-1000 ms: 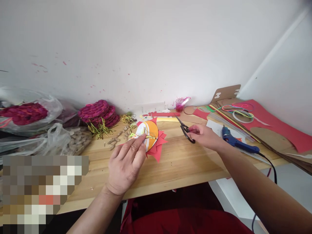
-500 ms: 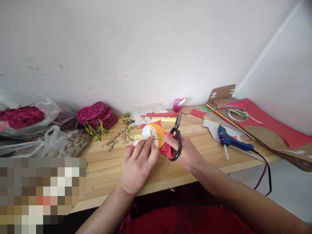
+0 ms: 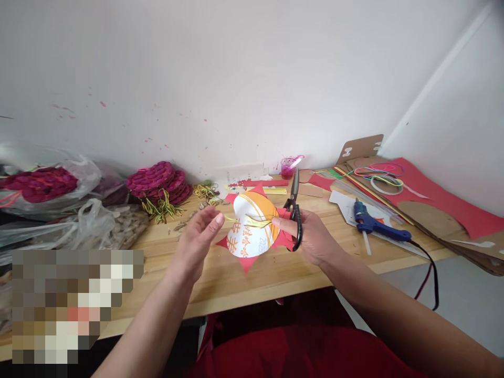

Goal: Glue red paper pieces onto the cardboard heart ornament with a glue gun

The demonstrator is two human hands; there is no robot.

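My right hand (image 3: pixel 305 236) grips the edge of a paper cutout (image 3: pixel 252 247), a white and orange printed heart-like shape on red pointed paper. Its thumb presses yellow-green yarn (image 3: pixel 258 222) across the printed face. Black-handled scissors (image 3: pixel 295 205) hang in that same hand, blades pointing up. To the left of the cutout, my left hand (image 3: pixel 199 239) has thumb and fingers pinched on the yarn's loose end. The cutout is held above the wooden table (image 3: pixel 220 286).
A blue glue gun (image 3: pixel 380 228) with a cord lies at right, by red paper (image 3: pixel 441 197) and cardboard. Braided magenta coils (image 3: pixel 155 181), yarn tufts and plastic bags (image 3: pixel 106 226) sit at left. A cup of pink liquid (image 3: pixel 289 167) stands near the wall.
My left hand has moved off the cutout, drawing the yarn out leftward. More of the printed face now shows. The right hand, with scissors and cutout, has shifted slightly right.
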